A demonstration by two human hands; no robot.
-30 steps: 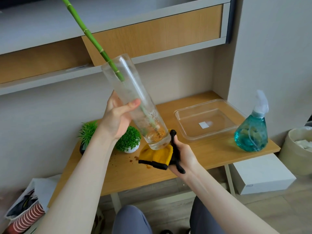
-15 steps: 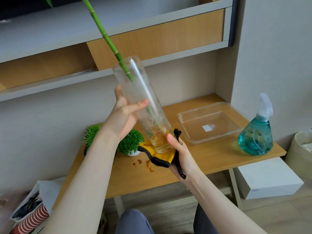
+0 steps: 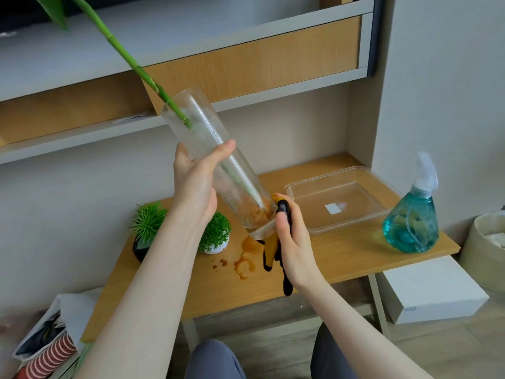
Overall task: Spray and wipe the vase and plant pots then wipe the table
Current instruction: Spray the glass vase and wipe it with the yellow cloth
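Observation:
My left hand [image 3: 195, 187] grips a tall clear glass vase [image 3: 207, 149], tilted with its mouth up to the left above the table. A green bamboo stalk [image 3: 120, 53] sticks out of it, with brownish roots at the bottom. My right hand [image 3: 293, 242] holds a yellow cloth with black edging [image 3: 270, 250] against the right side of the vase's base. Two small plant pots stand on the wooden table [image 3: 341, 258]: a dark one [image 3: 140, 248] and a white one [image 3: 216, 248], both partly behind my left arm.
Brown spill stains [image 3: 244, 262] mark the table under the vase. A clear plastic tray [image 3: 338, 198] and a teal spray bottle [image 3: 411, 222] stand to the right. A white box [image 3: 434, 288] and a bin [image 3: 489, 242] sit on the floor at right, bags [image 3: 46, 340] at lower left.
My right hand has turned from beneath the vase's base to its right side, the cloth now hanging down. The vase stays tilted in my left hand; stains under it are uncovered.

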